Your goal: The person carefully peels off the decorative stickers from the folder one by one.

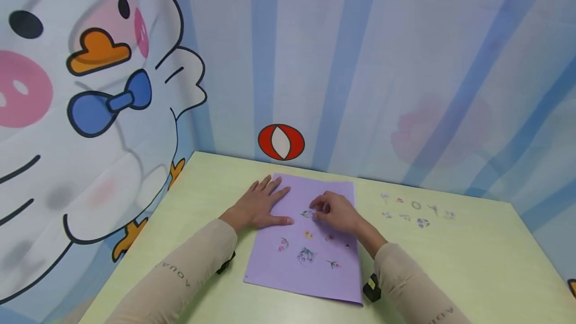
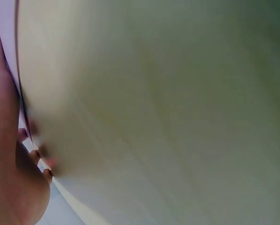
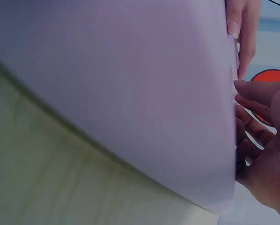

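A purple sheet (image 1: 288, 276) lies on the table, with several small flower stickers on it. My left hand (image 1: 258, 205) rests palm down on the sheet's left edge, fingers spread. At the sheet's upper middle, my right hand (image 1: 338, 212) has its thumb and forefinger pinched at the right end of a green-leaved flower sticker (image 1: 307, 213). Its other fingers curl under in the right wrist view. Below are a yellow flower sticker (image 1: 308, 234), a pink curved one (image 1: 283, 244), a larger leafy one (image 1: 306, 256) and a small red-tipped one (image 1: 333, 264).
Right of the sheet, several more flower stickers lie in two rows on the pale yellow table (image 1: 454, 259), among them a round wreath (image 1: 416, 205) and a dark purple flower (image 1: 423, 222). A printed cloth backdrop (image 1: 297, 79) stands along the table's back and left edges.
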### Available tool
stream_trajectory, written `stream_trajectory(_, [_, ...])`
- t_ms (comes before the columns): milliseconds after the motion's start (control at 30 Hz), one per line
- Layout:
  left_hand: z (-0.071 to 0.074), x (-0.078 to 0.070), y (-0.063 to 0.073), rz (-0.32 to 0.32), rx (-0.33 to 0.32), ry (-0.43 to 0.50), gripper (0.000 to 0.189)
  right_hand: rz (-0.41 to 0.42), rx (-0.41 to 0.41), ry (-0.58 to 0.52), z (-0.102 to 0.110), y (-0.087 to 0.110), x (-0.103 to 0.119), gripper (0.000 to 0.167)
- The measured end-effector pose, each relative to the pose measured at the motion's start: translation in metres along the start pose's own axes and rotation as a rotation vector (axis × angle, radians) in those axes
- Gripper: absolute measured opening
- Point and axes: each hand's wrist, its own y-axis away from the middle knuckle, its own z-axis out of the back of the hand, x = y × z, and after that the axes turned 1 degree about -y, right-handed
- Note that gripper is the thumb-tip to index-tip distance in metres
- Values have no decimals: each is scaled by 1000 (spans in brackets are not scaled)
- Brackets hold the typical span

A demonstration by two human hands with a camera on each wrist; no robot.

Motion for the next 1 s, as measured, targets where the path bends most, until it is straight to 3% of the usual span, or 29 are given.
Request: stream_trajectory(1000, [4,-3,3,-16,-13,2,103,-36,-89,56,-15,-2,-3,9])
